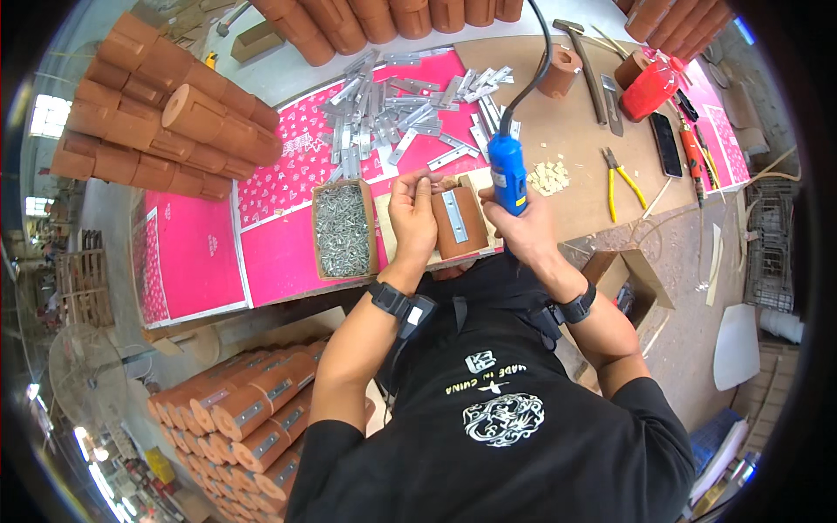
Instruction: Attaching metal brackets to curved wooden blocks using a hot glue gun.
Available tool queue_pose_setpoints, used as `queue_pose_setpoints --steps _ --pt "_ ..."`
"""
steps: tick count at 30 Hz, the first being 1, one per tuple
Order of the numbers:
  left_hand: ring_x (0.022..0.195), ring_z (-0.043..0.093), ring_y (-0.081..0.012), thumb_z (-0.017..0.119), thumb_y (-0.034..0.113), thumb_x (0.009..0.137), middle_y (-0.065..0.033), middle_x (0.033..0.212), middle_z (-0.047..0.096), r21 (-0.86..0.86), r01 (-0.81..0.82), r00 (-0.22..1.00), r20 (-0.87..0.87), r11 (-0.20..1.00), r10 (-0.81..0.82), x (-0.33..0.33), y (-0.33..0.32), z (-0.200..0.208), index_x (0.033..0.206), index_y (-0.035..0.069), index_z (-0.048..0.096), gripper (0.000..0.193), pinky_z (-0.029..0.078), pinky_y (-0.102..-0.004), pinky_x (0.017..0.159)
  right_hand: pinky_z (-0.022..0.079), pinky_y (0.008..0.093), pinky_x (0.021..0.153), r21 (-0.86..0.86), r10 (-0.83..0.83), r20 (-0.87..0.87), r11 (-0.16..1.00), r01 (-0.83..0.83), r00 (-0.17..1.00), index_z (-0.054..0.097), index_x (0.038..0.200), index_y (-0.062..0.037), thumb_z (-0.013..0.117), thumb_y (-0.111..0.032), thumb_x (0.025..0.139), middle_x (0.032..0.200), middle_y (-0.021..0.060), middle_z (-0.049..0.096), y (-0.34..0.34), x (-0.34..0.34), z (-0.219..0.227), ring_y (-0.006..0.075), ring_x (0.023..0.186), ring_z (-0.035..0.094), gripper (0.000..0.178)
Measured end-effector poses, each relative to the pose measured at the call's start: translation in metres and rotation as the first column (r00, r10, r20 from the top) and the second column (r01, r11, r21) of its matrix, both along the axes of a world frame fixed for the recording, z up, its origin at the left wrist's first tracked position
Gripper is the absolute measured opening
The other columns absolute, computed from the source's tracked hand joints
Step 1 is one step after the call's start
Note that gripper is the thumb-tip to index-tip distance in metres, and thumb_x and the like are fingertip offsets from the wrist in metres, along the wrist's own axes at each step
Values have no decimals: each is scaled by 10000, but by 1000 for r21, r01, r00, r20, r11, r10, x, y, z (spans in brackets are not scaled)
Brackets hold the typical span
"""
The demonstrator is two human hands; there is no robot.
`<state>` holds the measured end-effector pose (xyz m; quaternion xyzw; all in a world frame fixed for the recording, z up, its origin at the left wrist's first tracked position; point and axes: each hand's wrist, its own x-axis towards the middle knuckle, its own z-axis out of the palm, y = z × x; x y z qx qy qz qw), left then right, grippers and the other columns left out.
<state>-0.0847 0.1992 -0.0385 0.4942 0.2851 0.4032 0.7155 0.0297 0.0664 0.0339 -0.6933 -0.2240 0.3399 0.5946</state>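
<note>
My right hand is wrapped round a blue electric screwdriver, which stands upright with a black cord rising from its top. In front of me lies a short reddish-brown cylinder with a silver metal strip on its upper side. My left hand is at the cylinder's left, thumb and fingertips pinched together near its far end. What is between those fingertips is too small to make out. Left of that hand, an open cardboard box holds many small screws.
Loose metal strips lie heaped beyond my hands. Brown cylinders are stacked at left, more below the table. To the right are pliers, a hammer, a red bottle and a phone.
</note>
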Motion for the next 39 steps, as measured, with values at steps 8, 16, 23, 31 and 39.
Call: queue_pose_setpoints --steps 8,16,23,31,39 --pt "880 627 -105 502 55 1033 -94 1020 687 218 -50 988 -135 975 81 11 -7 17 1131 4 564 127 509 -250 785 525 323 734 5 -5 152 1000 4 988 660 1061 -2 719 -157 811 843 88 688 -7 -17 -15 125 794 631 300" --pt "995 662 -145 508 59 1031 -113 1061 708 360 -71 982 -138 930 129 -3 -3 23 1167 -2 567 160 516 -271 863 522 311 741 17 36 144 999 -39 989 648 1055 -11 707 -133 817 891 69 691 -9 -7 -8 115 800 626 274" --pt "1009 678 -162 620 43 976 -134 1091 714 307 258 948 -263 916 -179 -52 -34 76 1147 -21 621 183 540 -300 858 512 282 587 415 69 2 908 -63 998 536 1149 16 605 -80 850 779 107 644 -20 30 83 163 646 633 321" --pt "786 628 -190 704 23 884 -89 861 657 603 334 918 -382 724 -106 -50 -41 74 985 12 717 102 510 -294 640 484 293 583 772 193 -68 632 -71 979 501 1169 52 586 -58 882 698 91 569 0 7 104 164 601 577 319" --pt "798 626 -226 726 28 853 -91 830 672 564 299 919 -388 770 -73 -51 -48 73 934 17 722 82 500 -330 699 485 288 588 757 222 -109 650 -64 969 502 1141 42 594 -43 884 714 83 578 4 -2 93 155 605 585 286"
